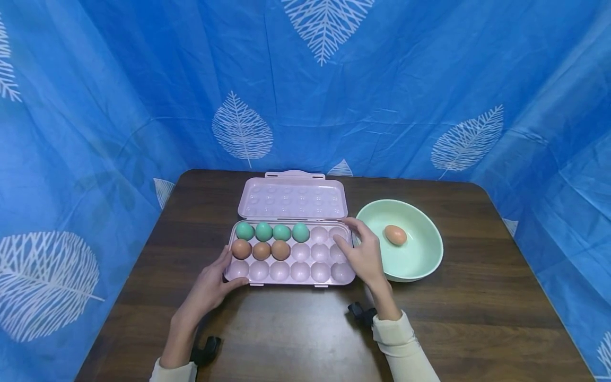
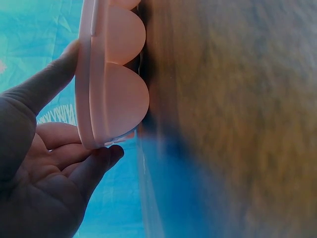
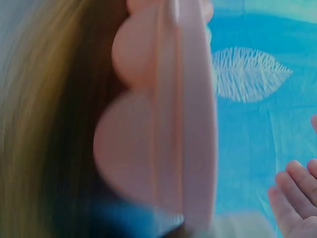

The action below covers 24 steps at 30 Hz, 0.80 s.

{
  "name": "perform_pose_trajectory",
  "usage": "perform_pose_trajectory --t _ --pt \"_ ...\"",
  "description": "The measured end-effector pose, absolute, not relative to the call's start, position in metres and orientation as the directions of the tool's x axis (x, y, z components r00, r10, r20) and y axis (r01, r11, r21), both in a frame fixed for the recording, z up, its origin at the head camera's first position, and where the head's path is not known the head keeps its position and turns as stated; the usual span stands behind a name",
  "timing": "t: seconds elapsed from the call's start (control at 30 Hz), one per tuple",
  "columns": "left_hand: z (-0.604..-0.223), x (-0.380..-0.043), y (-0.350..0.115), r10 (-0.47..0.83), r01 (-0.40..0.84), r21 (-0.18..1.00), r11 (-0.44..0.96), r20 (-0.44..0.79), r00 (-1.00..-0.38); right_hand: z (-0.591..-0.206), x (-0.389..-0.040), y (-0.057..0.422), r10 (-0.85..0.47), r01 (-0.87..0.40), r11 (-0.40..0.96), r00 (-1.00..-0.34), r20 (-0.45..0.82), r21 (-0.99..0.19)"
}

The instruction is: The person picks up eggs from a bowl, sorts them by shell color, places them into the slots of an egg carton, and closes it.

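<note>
A pale pink egg carton (image 1: 310,262) lies with its lid (image 1: 293,199) folded back. Several green eggs (image 1: 263,231) fill the left part of its back row, and three brown eggs (image 1: 261,251) stand at the left of the middle row. My left hand (image 1: 207,289) holds the carton's front left corner, thumb along the front edge and fingers at the left end; the left wrist view shows that hand (image 2: 47,158) around the rim. Over the carton's right end hovers my right hand (image 1: 365,254), fingers apart, holding nothing; its fingers (image 3: 292,183) show in the right wrist view.
A light green bowl (image 1: 425,254) stands right beside the carton, partly behind my right hand, with one brown egg (image 1: 395,235) in it. Dark wooden table (image 1: 477,318) surrounds both. A blue curtain with white leaves (image 1: 382,106) hangs behind the table.
</note>
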<state>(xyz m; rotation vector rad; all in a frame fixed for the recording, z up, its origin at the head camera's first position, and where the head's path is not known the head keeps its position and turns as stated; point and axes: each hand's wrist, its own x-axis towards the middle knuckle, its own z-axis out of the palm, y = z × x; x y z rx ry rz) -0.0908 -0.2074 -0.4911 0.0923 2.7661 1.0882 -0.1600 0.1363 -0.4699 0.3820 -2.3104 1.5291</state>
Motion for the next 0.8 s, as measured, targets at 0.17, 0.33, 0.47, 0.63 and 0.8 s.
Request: perform_pose_trajectory --t 0.17,0.33,0.47,0.63,0.8 --pt "-0.492 -0.091 -0.208 0.116 -0.008 0.681 0.732 -0.136 -0.984 -0.471 -0.167 0.16 -0.018 -0.391 0.458 -0.902 0.432 -0.798" --pt "-0.493 -0.091 -0.208 0.114 -0.01 0.678 0.735 -0.139 -0.984 -0.469 -0.175 0.183 0.009 -0.344 0.507 -0.915 0.404 -0.79" --pt "-0.494 -0.091 -0.207 0.111 -0.011 0.677 0.736 -0.137 -0.984 -0.471 -0.181 0.199 0.03 -0.301 0.525 -0.928 0.371 -0.796" --pt "-0.495 -0.091 -0.206 0.106 -0.011 0.677 0.736 -0.132 -0.986 -0.479 -0.188 0.212 0.061 -0.24 0.526 -0.946 0.318 -0.816" --pt "-0.495 -0.092 -0.206 0.106 -0.015 0.674 0.739 -0.138 -0.985 -0.481 -0.193 0.217 0.079 -0.156 0.569 -0.967 0.243 -0.807"
